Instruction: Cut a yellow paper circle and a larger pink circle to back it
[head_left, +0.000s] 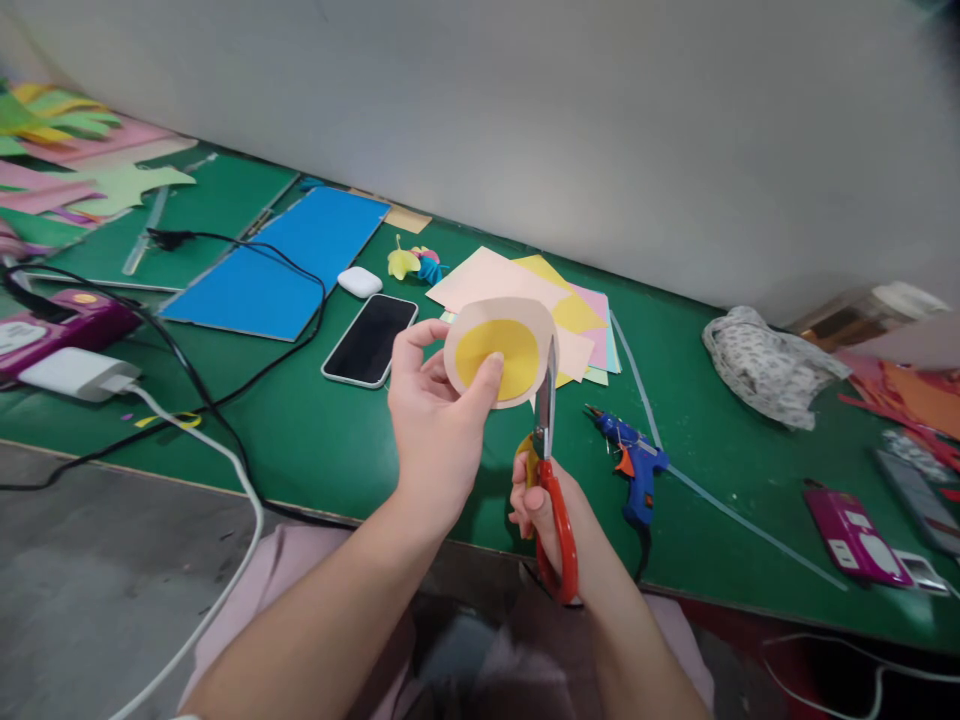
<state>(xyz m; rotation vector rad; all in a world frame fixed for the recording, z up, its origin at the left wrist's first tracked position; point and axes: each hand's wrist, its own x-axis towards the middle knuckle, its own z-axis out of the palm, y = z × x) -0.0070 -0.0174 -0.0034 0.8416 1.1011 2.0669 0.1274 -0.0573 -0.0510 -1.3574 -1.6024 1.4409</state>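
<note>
My left hand [442, 410] pinches a yellow paper circle [491, 345] together with a larger pale pink paper piece [502, 308] behind it, thumb on the yellow face. The pink edge shows as a rounded border around the circle. In my right hand [551, 510] is a pair of scissors [559, 530] with red handles, blades pointing up. The blades lie along the right edge of the pink paper. Behind the held pieces, sheets of coloured paper [480, 280] lie stacked on the green table [345, 440].
A phone [371, 340], a white earbud case [360, 282] and a blue board [289, 260] lie left. Right are a blue glue gun [634, 460], a clear glue stick [750, 525], a crumpled patterned cloth [769, 365] and a purple device [855, 535]. Black cables [202, 385] cross the left side.
</note>
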